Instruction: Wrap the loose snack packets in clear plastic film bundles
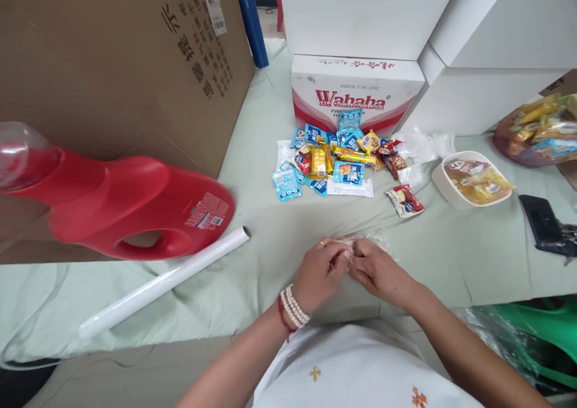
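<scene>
Close together at the front of the table, my left hand (322, 273) and my right hand (376, 273) pinch a crinkled clear plastic bag (383, 243). Part of the bag spreads out behind my right hand, and the rest is hidden by my fingers. Both hands are closed, with thumbs and fingertips nearly touching. Beyond them lies a pile of small wrapped snacks (349, 173) in blue, yellow and red packets. One red and white snack packet (404, 201) lies apart from the pile, nearer my right hand.
To the right are a white bowl (451, 194) of snacks, a phone (541, 222) with keys and a full snack basket (509, 143). At left are a red bottle (180, 210), a white roll (171, 282) and a large carton (121, 65). A Wahaha box (311, 89) stands behind.
</scene>
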`<state>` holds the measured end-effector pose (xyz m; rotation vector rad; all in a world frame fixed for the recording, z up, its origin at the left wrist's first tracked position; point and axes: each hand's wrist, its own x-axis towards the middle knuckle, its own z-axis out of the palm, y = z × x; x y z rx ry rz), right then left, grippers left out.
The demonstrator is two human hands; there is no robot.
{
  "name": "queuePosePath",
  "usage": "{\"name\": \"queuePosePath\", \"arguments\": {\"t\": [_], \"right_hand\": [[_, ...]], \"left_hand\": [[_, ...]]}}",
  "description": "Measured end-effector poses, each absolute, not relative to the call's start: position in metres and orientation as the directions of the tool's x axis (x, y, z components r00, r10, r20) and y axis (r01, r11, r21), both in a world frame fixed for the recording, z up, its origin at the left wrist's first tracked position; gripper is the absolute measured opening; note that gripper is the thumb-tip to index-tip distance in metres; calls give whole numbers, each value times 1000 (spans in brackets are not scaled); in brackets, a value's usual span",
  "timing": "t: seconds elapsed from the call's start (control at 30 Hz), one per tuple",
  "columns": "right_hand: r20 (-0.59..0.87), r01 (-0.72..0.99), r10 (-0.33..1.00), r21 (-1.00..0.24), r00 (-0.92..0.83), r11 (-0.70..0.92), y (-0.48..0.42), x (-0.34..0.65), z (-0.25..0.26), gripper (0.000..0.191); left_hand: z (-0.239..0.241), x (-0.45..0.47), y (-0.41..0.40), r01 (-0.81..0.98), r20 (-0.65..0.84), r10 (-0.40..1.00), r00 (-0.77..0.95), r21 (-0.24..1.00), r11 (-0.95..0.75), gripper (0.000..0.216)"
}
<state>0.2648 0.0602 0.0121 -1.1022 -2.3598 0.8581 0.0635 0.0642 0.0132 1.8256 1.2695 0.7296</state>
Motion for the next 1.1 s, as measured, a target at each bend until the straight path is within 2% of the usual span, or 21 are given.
{"name": "queuePosePath", "arguments": {"t": [0.1, 0.17, 0.23, 0.3, 0.37, 0.43, 0.5, 0.57, 0.7, 0.8, 0.87, 1.0, 1.1], "right_hand": [[67, 529, 836, -746, -545, 405, 54, 274, 10, 30], [39, 607, 946, -758, -322, 238, 52, 284, 2, 30], [67, 743, 997, -666, -26, 64, 53, 294, -11, 33], [141, 855, 983, -517, 121, -31, 53, 304, -23, 44], [163, 907, 982, -421, 92, -15, 53, 310, -27, 41], [157, 897, 986, -442, 55, 20, 50, 311, -22, 21], [145, 850, 989, -524, 35, 46, 45, 306, -8, 8], [139, 799, 989, -590, -38, 114, 39, 293, 7, 6], [175, 723, 929, -587, -326, 365, 33, 260, 18, 16], [225, 687, 913, -604, -339, 404, 31, 245, 15, 22], [265, 652, 894, -615, -360, 444, 29, 243, 13, 34], [280, 619, 849, -588, -448, 520, 23, 245, 11, 70], [298, 640, 854, -568, -425, 517, 23, 244, 6, 67]], "left_hand": [[7, 83, 62, 622, 64, 927, 371, 724, -299, 28], [4, 89, 59, 736, 45, 934, 354, 603, -308, 26], [2, 91, 57, 791, 39, 942, 334, 531, -303, 23], [-1, 91, 58, 811, 64, 960, 271, 521, -264, 16], [-5, 90, 61, 816, 90, 982, 168, 547, -190, 28], [-11, 89, 66, 804, 85, 990, 112, 577, -140, 44], [-14, 89, 71, 791, 50, 989, 137, 595, -140, 37], [-13, 89, 72, 790, 13, 984, 180, 594, -153, 28], [-3, 91, 71, 776, -93, 970, 226, 619, -122, 17], [1, 89, 70, 716, -143, 977, 158, 698, -13, 21], [-1, 85, 71, 645, -161, 985, 66, 760, 81, 20], [-8, 82, 71, 405, -259, 965, -35, 879, 251, 17], [0, 83, 71, 109, -411, 911, 21, 907, 406, 30]]}}
